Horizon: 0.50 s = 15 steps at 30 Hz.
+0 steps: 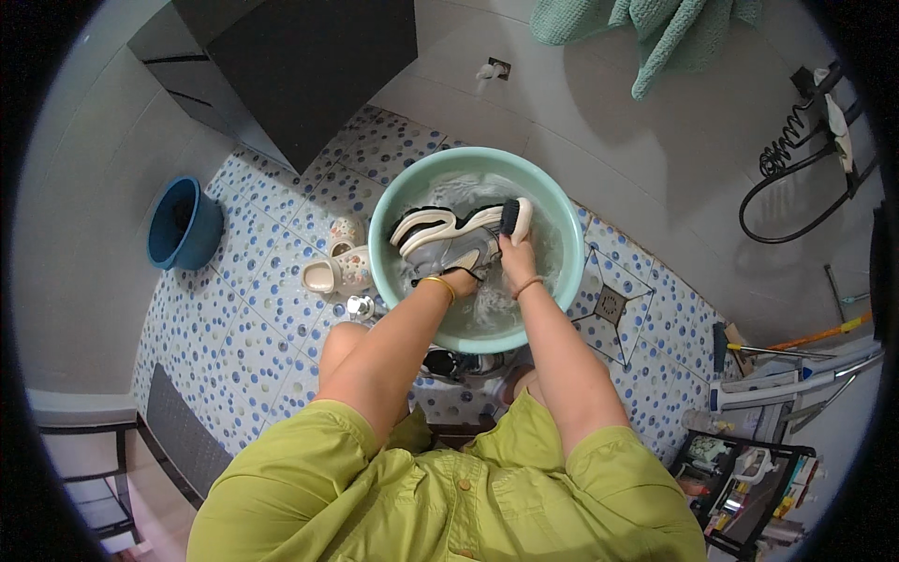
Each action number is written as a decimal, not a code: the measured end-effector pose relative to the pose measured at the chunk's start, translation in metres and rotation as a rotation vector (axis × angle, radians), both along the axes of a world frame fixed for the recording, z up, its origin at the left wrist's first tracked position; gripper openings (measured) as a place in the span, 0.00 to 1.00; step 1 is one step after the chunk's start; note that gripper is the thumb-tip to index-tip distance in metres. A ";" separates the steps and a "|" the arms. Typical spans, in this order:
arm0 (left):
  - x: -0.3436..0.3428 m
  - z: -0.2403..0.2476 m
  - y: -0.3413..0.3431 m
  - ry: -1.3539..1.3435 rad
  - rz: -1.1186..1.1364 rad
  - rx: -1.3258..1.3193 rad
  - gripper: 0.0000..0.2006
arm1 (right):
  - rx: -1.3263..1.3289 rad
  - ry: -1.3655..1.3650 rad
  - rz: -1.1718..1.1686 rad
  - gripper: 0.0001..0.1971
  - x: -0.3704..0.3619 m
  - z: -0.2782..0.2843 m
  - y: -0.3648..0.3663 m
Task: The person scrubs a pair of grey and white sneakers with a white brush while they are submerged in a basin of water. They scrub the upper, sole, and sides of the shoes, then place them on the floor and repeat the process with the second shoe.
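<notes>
A grey and black sneaker [449, 248] with a thick cream sole lies on its side in a pale green basin [379, 253] of water. My left hand [459, 283] reaches into its ankle opening and holds it, with the fingers hidden inside. In my right hand [518, 258] is a white scrub brush [523, 221]; its dark bristles touch the sole near one end. My right fingers are closed around the lower part of the brush. Sudsy-looking water surrounds the shoe.
Cream clogs [323, 275] and a small silvery-white object [360, 307] sit left of the basin. A blue bucket [192, 229] stands further left, below a dark cabinet [309, 75]. On the right are a floor drain [611, 304], mops [796, 386] and a black rack [688, 450].
</notes>
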<state>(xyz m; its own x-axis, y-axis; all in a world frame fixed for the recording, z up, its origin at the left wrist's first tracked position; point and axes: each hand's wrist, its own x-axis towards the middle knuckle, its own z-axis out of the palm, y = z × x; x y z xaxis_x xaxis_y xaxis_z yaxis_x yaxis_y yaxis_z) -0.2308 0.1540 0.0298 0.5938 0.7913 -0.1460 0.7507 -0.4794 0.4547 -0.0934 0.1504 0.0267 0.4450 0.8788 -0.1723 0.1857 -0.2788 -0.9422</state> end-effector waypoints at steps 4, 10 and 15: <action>0.005 -0.002 -0.001 -0.081 0.149 -0.007 0.24 | -0.038 0.042 0.039 0.25 0.010 -0.019 0.006; 0.006 -0.024 0.010 0.053 0.119 -0.054 0.27 | 0.003 0.207 -0.007 0.27 0.007 -0.021 0.007; -0.003 -0.033 0.036 -0.444 0.063 0.036 0.23 | -0.105 0.125 0.052 0.32 0.005 0.048 -0.008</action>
